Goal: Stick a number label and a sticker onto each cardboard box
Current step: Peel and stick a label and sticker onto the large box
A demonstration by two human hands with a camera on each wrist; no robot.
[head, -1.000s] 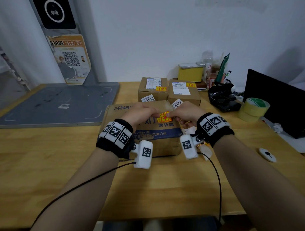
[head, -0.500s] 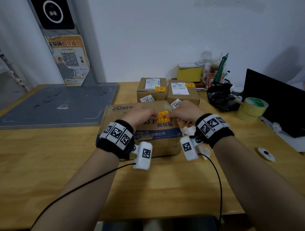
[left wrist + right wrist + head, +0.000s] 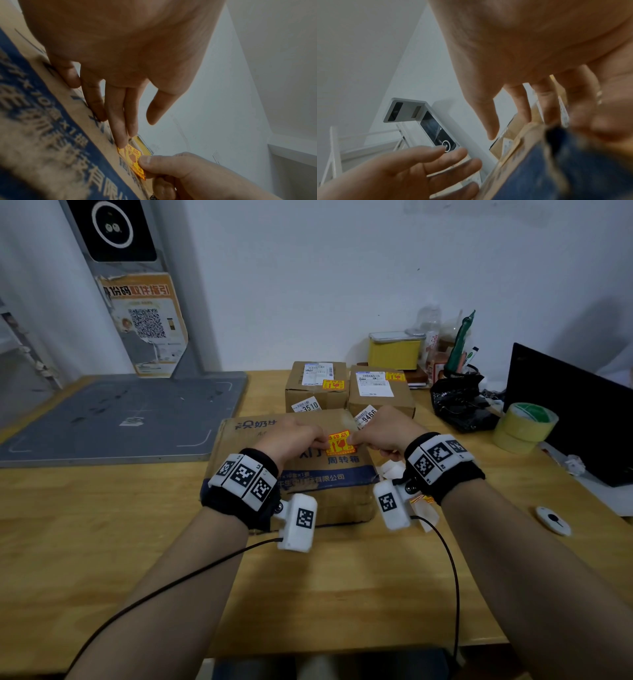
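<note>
A large cardboard box (image 3: 291,474) with a blue printed band lies in front of me. A yellow-and-red sticker (image 3: 337,443) lies on its top. My left hand (image 3: 308,440) rests on the box with straight fingers, and the middle fingertip (image 3: 122,146) presses the sticker's left edge. My right hand (image 3: 363,436) meets it from the right, one fingertip (image 3: 145,160) pressing the sticker's right edge (image 3: 135,159). Behind stand two smaller boxes (image 3: 317,392) (image 3: 380,395), each with a shipping label, a yellow sticker and number labels 3510 (image 3: 306,406) and 9466 (image 3: 365,416).
White backing scraps (image 3: 390,470) lie by my right wrist. Two tape rolls (image 3: 524,426), a black screen (image 3: 575,412) and a small white device (image 3: 553,520) are on the right. A grey scanner pad (image 3: 120,419) fills the left; a black bag (image 3: 459,405) sits behind.
Both hands have brought the sticker slightly down onto the box top, where it now lies flatter. The boxes have not moved.
</note>
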